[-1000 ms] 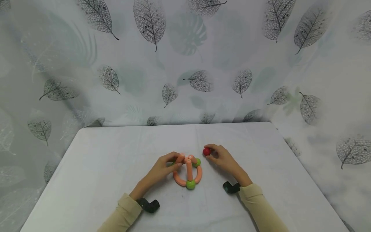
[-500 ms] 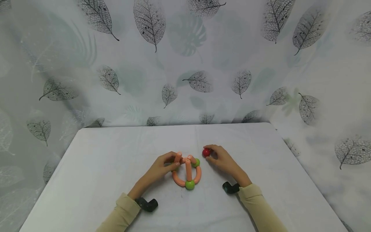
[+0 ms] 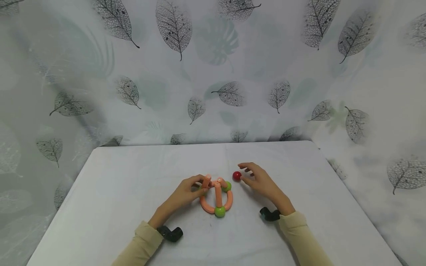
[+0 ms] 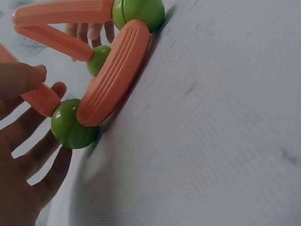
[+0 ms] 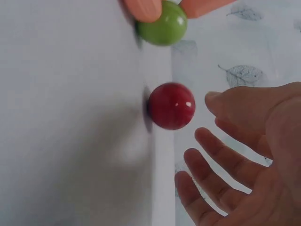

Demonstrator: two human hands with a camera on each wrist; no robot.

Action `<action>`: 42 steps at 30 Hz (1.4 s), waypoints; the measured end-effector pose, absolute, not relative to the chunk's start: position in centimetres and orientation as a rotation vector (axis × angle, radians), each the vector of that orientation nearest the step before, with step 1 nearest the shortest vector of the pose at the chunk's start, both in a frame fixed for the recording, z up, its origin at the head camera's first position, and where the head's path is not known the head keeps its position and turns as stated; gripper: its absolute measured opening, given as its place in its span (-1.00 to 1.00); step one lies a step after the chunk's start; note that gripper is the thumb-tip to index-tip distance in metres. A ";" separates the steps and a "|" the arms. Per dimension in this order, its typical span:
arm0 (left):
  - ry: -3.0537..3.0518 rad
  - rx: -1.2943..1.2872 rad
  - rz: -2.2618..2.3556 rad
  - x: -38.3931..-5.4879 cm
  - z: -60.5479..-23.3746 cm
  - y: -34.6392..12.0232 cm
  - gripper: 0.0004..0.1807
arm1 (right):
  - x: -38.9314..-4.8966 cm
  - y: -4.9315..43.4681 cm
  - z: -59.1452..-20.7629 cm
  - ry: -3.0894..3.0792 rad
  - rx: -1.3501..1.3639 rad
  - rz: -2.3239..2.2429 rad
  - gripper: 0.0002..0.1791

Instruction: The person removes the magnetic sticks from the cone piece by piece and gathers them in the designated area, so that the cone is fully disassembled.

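Perhaps a draped booth, leaf-print sheets (image 3: 213, 70), white table (image 3: 133, 177)

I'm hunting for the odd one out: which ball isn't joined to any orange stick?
The red ball, by itself on the table near the right hand. The green balls all join orange sticks.

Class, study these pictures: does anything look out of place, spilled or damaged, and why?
Nothing looks spilled or damaged. Only the red ball stands out mildly: it lies loose beside the frame, while the green balls are joined to orange rods.
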State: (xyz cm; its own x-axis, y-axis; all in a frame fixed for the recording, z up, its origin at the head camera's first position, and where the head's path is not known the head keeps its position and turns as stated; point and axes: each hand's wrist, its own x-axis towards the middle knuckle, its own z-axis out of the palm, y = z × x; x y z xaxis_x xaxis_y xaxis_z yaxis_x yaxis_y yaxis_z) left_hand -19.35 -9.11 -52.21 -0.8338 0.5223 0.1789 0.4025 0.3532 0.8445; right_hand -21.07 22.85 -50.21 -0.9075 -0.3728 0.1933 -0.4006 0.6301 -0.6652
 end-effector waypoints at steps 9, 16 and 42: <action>2.665 0.750 1.433 -17.7 -51.2 -9.3 -0.48 | -18.7 22.2 -49.0 -2.739 0.679 1.221 -0.54; 2.857 0.845 1.454 -15.9 -50.9 -9.4 -0.53 | -16.8 21.2 -48.6 -2.690 0.743 1.311 -0.60; 2.943 1.147 1.094 -13.7 -52.1 -7.9 -0.71 | -14.7 17.8 -49.9 -2.674 0.983 1.627 -0.51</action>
